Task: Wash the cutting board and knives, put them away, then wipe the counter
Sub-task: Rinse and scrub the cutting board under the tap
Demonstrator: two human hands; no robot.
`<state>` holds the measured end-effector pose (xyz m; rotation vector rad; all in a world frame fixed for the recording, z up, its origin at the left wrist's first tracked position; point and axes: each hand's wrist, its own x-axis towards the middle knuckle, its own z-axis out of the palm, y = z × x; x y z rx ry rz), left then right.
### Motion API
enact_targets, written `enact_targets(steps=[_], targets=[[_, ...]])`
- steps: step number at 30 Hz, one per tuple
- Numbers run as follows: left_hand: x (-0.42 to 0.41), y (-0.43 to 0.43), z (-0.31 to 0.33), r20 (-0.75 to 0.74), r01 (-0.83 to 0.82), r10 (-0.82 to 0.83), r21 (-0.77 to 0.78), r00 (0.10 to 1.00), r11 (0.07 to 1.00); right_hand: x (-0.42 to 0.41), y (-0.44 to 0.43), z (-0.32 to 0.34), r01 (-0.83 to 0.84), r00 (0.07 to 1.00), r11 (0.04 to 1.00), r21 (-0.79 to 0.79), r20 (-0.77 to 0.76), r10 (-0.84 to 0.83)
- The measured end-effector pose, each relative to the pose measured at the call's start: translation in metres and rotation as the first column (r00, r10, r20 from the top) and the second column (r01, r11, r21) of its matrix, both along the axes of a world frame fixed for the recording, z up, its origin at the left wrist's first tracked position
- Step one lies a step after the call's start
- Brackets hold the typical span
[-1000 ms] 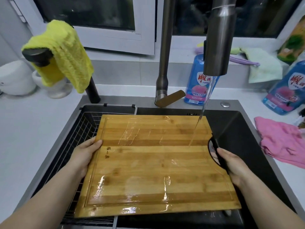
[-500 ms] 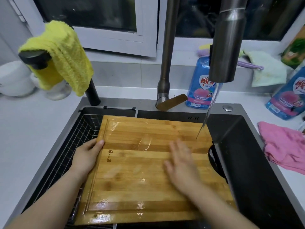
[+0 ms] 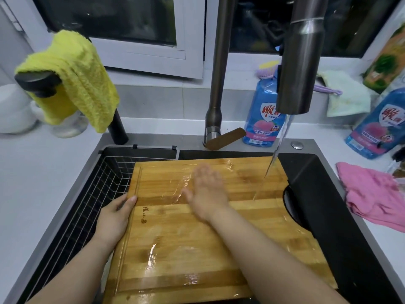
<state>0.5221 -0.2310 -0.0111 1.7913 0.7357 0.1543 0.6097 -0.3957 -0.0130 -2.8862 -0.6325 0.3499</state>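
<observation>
Glistening wet, the rectangular bamboo cutting board [image 3: 186, 255] is gripped at its edge by the left hand [image 3: 114, 218] and pressed by the flat right hand [image 3: 208, 194].

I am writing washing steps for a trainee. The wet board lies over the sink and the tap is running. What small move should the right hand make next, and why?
Probably sweep the right hand, which lies flat on the wooden cutting board, toward the far right corner and back. The water stream lands only there, and the left hand grips the left edge, steadying the board.
</observation>
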Motion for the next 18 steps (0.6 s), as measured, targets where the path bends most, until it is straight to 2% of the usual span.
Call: enact_targets(steps=[2,3,5,7,9,11,13,16,18], targets=[[-0.001,0.000,0.001,0.002,0.005,-0.005,-0.004,1.000,1.000,-0.012,0.004,-0.001,-0.180,0.984,0.984,-0.007,-0.013,0.180],[-0.001,0.000,0.001,0.004,0.004,-0.004,-0.010,1.000,1.000,-0.006,-0.009,-0.002,-0.156,0.988,0.988,-0.002,0.004,0.156],[-0.001,0.000,0.003,0.007,-0.016,0.016,-0.002,1.000,1.000,0.012,-0.053,-0.005,0.115,0.993,0.993,0.032,0.012,-0.115],[-0.001,-0.002,0.006,0.007,-0.044,0.044,0.019,0.999,0.999,0.024,-0.099,-0.004,0.421,0.907,0.907,-0.008,-0.008,-0.421],[-0.001,-0.006,0.009,0.007,-0.042,0.042,0.007,0.999,0.999,0.019,-0.110,-0.004,0.495,0.868,0.866,-0.069,-0.010,-0.496],[-0.001,-0.008,0.011,0.002,-0.040,0.040,-0.014,0.999,0.999,0.001,-0.086,-0.007,0.393,0.920,0.919,-0.027,0.004,-0.393],[-0.002,-0.010,0.011,-0.010,-0.035,0.034,-0.016,0.999,0.999,-0.026,-0.055,-0.008,0.176,0.984,0.983,0.051,0.016,-0.177],[-0.005,-0.010,0.013,-0.013,-0.027,0.027,-0.014,1.000,1.000,-0.063,-0.041,-0.007,-0.151,0.988,0.987,0.061,-0.031,0.153],[-0.007,-0.010,0.012,-0.020,-0.021,0.020,-0.010,1.000,1.000,-0.060,-0.067,-0.008,-0.131,0.991,0.991,0.027,-0.032,0.132]])
